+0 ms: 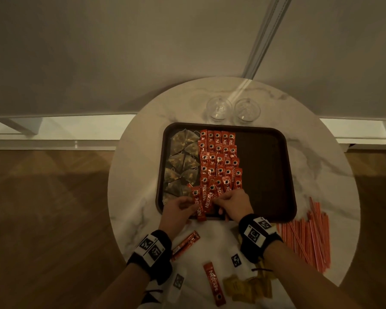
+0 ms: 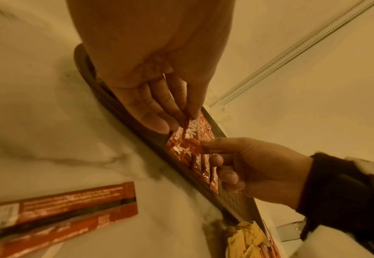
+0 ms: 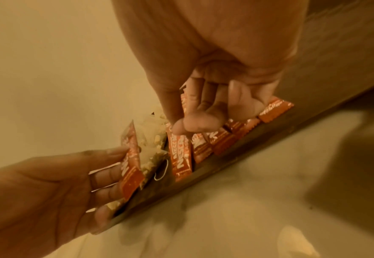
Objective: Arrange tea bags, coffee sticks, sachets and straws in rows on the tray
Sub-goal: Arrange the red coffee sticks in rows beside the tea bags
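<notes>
A dark brown tray (image 1: pixel 263 175) holds a column of pyramid tea bags (image 1: pixel 183 161) on its left and rows of red coffee sticks (image 1: pixel 221 161) beside them. At the tray's near edge my left hand (image 1: pixel 183 206) pinches one coffee stick (image 3: pixel 131 164) between thumb and fingers, next to the tea bags. My right hand (image 1: pixel 230 201) is just to its right, with thumb and curled fingers (image 3: pixel 194 125) gripping the near ends of the front-row sticks (image 3: pixel 181 157). The tray's right half is bare.
Two loose coffee sticks (image 1: pixel 185 245) (image 1: pixel 214 284) and yellow sachets (image 1: pixel 245 286) lie on the round marble table (image 1: pixel 138 197) near me. A bundle of orange straws (image 1: pixel 308 237) lies right of the tray. Two glasses (image 1: pixel 218 109) stand behind it.
</notes>
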{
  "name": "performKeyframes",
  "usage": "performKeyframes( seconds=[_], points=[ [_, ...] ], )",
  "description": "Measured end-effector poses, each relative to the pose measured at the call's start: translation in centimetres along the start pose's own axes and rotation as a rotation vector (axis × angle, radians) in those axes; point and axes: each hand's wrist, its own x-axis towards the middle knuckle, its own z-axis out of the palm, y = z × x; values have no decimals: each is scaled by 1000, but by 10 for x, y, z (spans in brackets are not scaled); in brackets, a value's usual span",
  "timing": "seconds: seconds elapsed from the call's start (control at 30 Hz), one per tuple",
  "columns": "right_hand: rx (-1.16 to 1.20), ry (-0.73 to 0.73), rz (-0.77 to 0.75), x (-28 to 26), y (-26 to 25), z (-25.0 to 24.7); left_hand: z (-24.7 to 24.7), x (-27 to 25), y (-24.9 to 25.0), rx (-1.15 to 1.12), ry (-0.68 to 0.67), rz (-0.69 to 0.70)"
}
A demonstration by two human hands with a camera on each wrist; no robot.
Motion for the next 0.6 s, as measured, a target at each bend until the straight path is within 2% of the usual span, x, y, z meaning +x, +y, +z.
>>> performKeyframes(
  seconds=[0.1,0.23,0.43,0.6],
  points=[
    [82,-26,-58,-11,-2,-6,6,3,4,4,-11,29],
    [137,-131,-118,-26,5,-10,16,5,10,11,-63,72],
    [171,-62,-56,-26,18,-15,29,7,23,114,-130,134],
    [221,56,25,-15,20,-21,26,9,25,263,-48,196]
  ],
)
